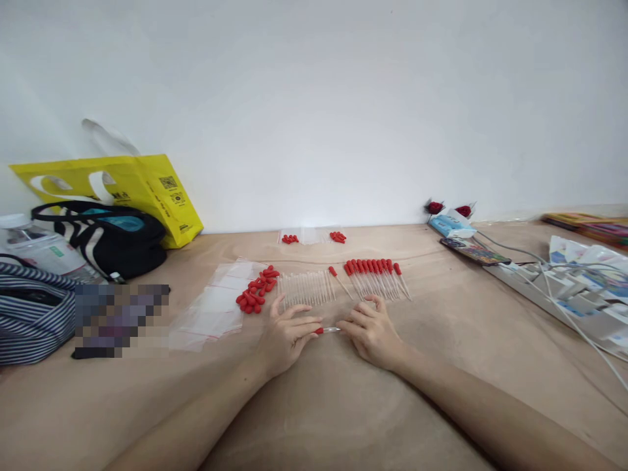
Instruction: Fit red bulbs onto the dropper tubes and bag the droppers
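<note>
Between my hands is a dropper, lying level just above or on the table. My left hand (290,331) pinches its red rubber bulb (318,331). The clear glass tube (331,329) of the same dropper is gripped by the fingers of my right hand (371,329), which hide its far end. Behind my hands lies a row of bare glass tubes (307,288). To their right, several droppers with red bulbs (375,275) rest side by side, one of them (338,280) slanting apart. A heap of loose red bulbs (256,291) sits left of the tubes.
Clear zip bags (216,304) lie beside the heap. Two bags with red bulbs (309,235) are by the wall. At left stand a yellow bag (171,196), a black bag (118,245) and a striped pouch (34,314). A power strip (534,288) with cables is at right.
</note>
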`<action>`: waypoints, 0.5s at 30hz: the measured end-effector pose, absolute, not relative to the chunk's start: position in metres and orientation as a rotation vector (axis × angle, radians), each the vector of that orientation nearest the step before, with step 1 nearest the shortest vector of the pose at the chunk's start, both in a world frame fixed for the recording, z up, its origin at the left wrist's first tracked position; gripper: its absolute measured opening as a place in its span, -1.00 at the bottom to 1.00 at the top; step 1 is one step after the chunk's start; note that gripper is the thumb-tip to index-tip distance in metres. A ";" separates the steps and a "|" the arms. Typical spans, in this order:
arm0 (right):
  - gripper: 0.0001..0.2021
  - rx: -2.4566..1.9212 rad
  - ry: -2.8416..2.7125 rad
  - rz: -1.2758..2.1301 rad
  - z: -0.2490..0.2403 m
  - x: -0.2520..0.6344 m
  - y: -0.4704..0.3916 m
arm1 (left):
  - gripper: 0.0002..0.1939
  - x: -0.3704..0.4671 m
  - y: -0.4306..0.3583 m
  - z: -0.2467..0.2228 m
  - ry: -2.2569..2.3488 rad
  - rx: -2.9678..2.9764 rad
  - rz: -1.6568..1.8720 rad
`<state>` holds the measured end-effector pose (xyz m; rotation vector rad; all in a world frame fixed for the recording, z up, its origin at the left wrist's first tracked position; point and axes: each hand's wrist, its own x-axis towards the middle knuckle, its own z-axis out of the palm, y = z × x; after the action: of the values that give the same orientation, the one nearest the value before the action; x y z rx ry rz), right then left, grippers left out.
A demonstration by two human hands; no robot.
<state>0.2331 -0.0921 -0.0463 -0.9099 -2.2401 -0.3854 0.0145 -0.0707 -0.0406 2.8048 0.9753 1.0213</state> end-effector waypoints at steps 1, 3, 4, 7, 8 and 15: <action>-0.83 -0.922 -2.242 -0.374 -0.046 0.233 -0.093 | -0.83 0.014 -0.071 -0.040 0.998 2.814 0.984; -0.85 -0.954 -2.237 -0.358 -0.045 0.233 -0.093 | -0.82 0.012 -0.071 -0.037 1.056 2.843 0.913; -0.85 -0.980 -2.223 -0.355 -0.045 0.232 -0.092 | -0.78 0.010 -0.070 -0.035 1.102 2.855 0.885; -0.84 -1.150 -2.107 -0.345 -0.042 0.233 -0.085 | -0.50 0.004 -0.067 -0.030 1.314 2.843 0.886; -0.84 -1.239 -2.043 -0.339 -0.041 0.233 -0.081 | -0.45 0.002 -0.065 -0.029 1.391 2.823 0.902; -0.77 -1.814 -1.771 -0.257 -0.039 0.226 -0.038 | -0.59 -0.012 -0.058 -0.033 1.611 2.768 0.857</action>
<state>0.2262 -0.0379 -0.0386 -1.8142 -1.7715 -0.2573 -0.0116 -0.0575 -0.0333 2.7682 1.6111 0.8574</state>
